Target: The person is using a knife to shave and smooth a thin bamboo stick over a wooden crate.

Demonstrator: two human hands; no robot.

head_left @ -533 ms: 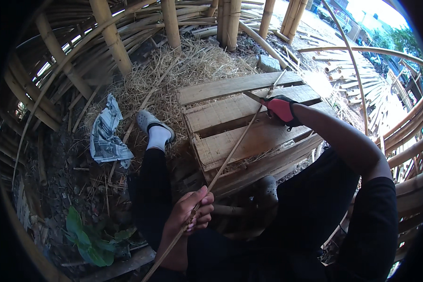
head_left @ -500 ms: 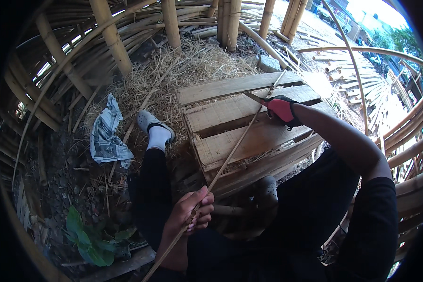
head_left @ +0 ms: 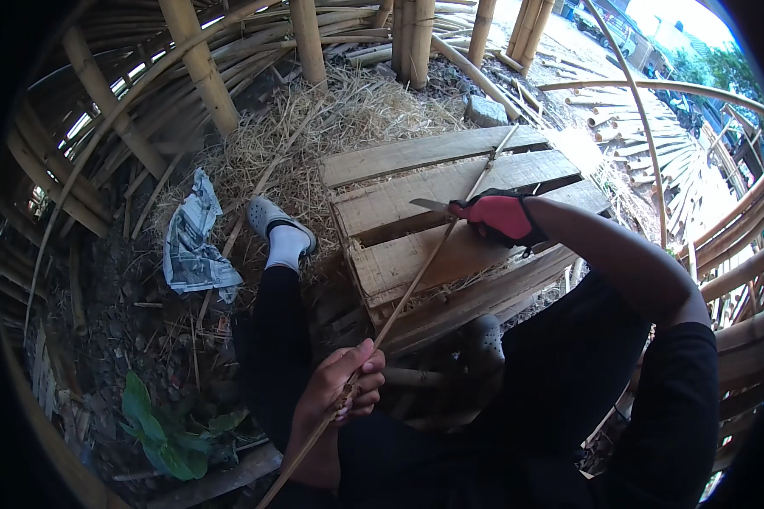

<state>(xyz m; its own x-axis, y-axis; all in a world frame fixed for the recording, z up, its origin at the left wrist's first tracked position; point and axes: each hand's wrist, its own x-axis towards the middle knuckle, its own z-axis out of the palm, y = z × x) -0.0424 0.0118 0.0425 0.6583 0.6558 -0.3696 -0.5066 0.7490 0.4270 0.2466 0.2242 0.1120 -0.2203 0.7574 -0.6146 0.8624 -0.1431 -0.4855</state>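
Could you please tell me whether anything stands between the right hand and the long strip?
Nothing visible does: the gloved right hand, holding a knife, is at the strip, over the wooden crate; whether the knife touches the strip is unclear.

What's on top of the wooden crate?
A long thin stick crosses its slats, and the gloved right hand holds a knife over them. The part under that hand can't be seen.

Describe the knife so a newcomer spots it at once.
Find the slatted crate. Over it, the red-gloved right hand holds the knife, tip toward the picture's left. What shows of it is short, flat and grey, unlike the long, thin, tan stick.
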